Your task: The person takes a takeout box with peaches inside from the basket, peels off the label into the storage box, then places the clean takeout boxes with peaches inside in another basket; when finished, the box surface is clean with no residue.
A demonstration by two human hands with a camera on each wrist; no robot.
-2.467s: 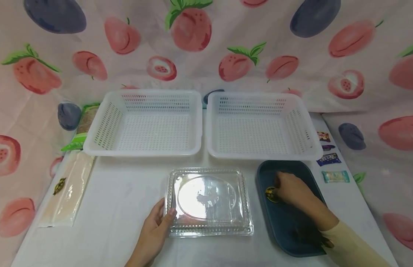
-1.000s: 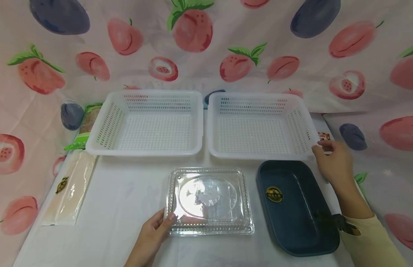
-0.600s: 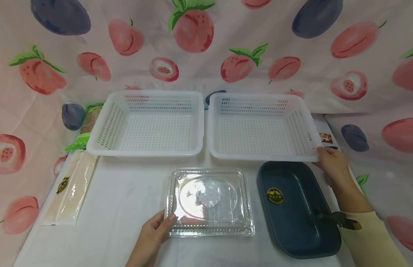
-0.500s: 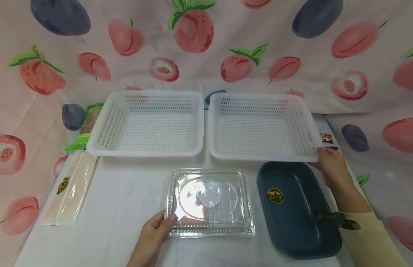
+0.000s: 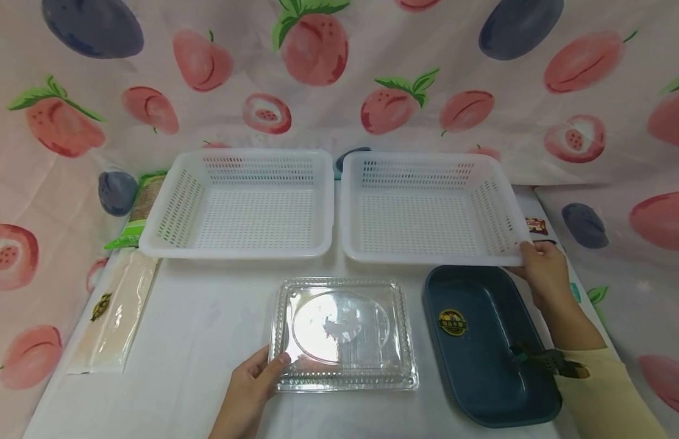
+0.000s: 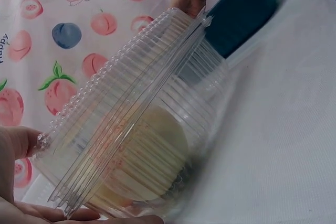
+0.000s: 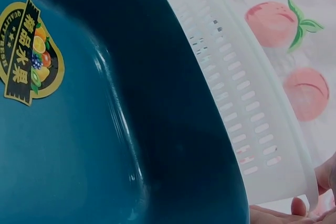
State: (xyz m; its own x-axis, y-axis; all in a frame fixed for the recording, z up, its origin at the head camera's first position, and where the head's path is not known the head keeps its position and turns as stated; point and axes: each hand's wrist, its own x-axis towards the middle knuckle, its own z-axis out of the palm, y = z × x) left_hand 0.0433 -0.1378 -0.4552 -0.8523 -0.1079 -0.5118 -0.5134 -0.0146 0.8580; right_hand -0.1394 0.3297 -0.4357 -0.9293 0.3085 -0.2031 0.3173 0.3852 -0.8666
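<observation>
My left hand grips the front left corner of a clear plastic lidded container, thumb on the lid; the left wrist view shows its ribbed side close up. Across the table, my right hand rests palm down beside the front right corner of the right white basket, touching its rim. It covers small wrapped candies, and its fingertips are hidden. A dark blue tray with a round fruit sticker lies just left of that hand. In the right wrist view the tray and the basket wall fill the frame.
A second white basket stands at the back left. A green packet and a long pale packet lie along the left edge. A red candy and a teal wrapper edge show beside my right hand. Peach-printed cloth hangs behind.
My right hand left the blue tray, moved right to the candies by the basket corner, and has stayed there. The left hand has kept its hold on the clear container.
</observation>
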